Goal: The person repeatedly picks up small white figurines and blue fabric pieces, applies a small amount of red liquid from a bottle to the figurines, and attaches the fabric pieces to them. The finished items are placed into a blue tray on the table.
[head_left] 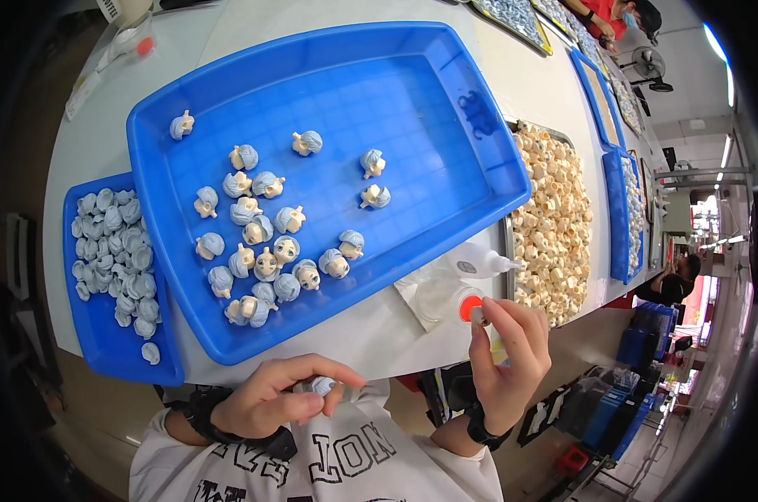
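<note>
Surface (517, 92): white and long, it goes away toward the upper right.
Floor (575, 345): brownish grey, beyond the edge of the surface.
Lamps (717, 50): bright white tubes, along the right side.
Fan (647, 64): dark, near the upper right.
Crates (653, 325): blue, stacked at right.
Opening (715, 213): bright, far away; window or door, I cannot tell.

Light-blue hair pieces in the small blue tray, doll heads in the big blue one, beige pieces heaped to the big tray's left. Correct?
Not the side: the head view shows the beige pieces heaped to the right of the big blue tray. The hair pieces and doll heads are as you say.
</note>
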A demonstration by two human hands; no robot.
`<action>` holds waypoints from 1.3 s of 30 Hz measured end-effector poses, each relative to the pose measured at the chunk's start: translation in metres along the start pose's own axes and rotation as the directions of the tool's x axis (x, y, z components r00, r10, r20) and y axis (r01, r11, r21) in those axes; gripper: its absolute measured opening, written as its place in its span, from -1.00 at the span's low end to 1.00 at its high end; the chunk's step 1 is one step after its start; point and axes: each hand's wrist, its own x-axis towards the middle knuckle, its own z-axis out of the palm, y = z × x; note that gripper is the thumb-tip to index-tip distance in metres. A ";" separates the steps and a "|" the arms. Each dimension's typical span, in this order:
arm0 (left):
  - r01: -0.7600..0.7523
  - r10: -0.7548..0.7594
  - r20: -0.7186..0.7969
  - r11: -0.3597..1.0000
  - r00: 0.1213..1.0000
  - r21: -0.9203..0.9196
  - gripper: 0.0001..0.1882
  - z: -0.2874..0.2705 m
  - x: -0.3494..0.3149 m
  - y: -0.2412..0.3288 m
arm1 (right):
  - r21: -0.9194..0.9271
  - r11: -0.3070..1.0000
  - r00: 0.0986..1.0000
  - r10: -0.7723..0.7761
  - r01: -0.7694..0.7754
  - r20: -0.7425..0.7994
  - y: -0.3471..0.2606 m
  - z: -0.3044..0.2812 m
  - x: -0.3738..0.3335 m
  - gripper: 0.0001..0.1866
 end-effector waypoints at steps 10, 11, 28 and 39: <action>-0.014 0.017 0.024 0.995 1.000 -0.101 -0.55 -0.002 -0.002 -0.009 | -0.004 1.000 0.999 0.026 -0.026 0.022 0.001 0.002 -0.001 -0.67; -0.036 0.036 0.002 0.997 0.999 -0.067 -0.55 -0.003 -0.002 -0.010 | -0.003 1.000 1.000 0.025 -0.025 0.014 0.001 0.002 -0.001 -0.67; -0.198 0.203 -0.144 0.979 0.969 0.050 -0.64 0.007 0.005 -0.006 | 0.000 1.000 1.000 0.019 -0.019 -0.013 0.004 0.004 -0.004 -0.68; -0.191 0.205 -0.101 0.972 0.973 0.137 -0.63 -0.003 0.006 -0.013 | 0.020 0.998 0.997 0.053 -0.052 -0.060 0.005 0.004 -0.009 -0.67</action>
